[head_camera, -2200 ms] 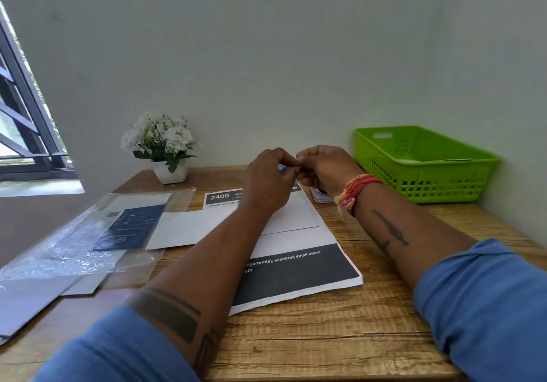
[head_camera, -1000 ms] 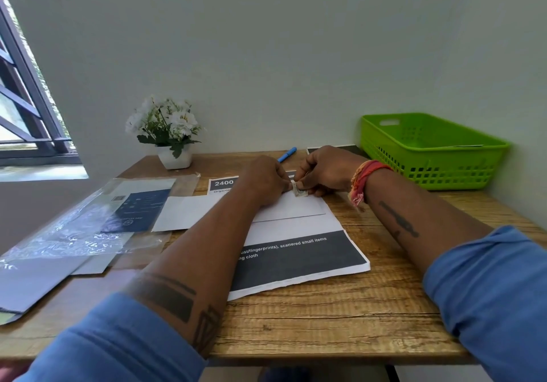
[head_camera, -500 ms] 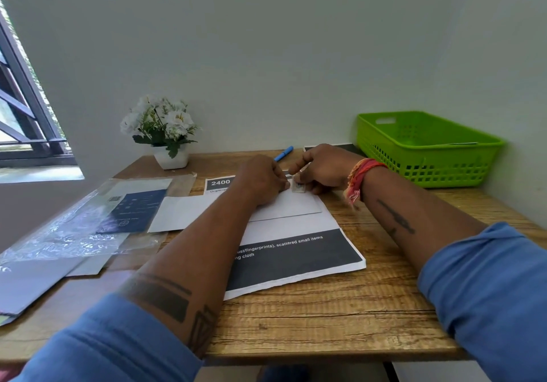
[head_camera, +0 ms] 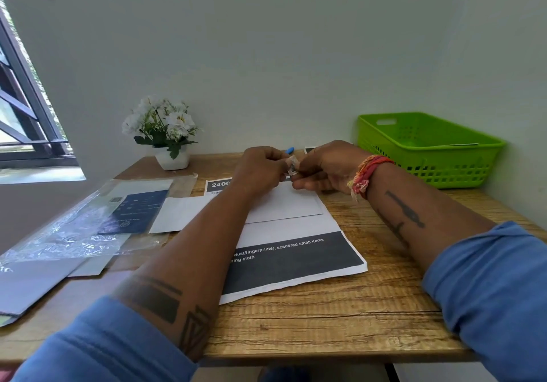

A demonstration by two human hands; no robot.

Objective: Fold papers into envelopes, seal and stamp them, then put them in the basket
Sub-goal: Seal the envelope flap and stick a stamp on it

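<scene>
1. Clear plastic packet (head_camera: 88, 227) lies at 9 o'clock on the table (head_camera: 340, 322).
2. Left hand (head_camera: 260, 171) and right hand (head_camera: 328, 168) meet, both pinching a small stamp (head_camera: 291, 166) just above the white envelope (head_camera: 284, 204).
3. Green basket (head_camera: 426, 147) sits at 2 o'clock.

Blue sleeves (head_camera: 491, 290), dark forearm tattoos (head_camera: 404, 211), red-orange thread wristband (head_camera: 368, 174) on right wrist.

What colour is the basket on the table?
Bright green basket, seen in the head view.
</scene>
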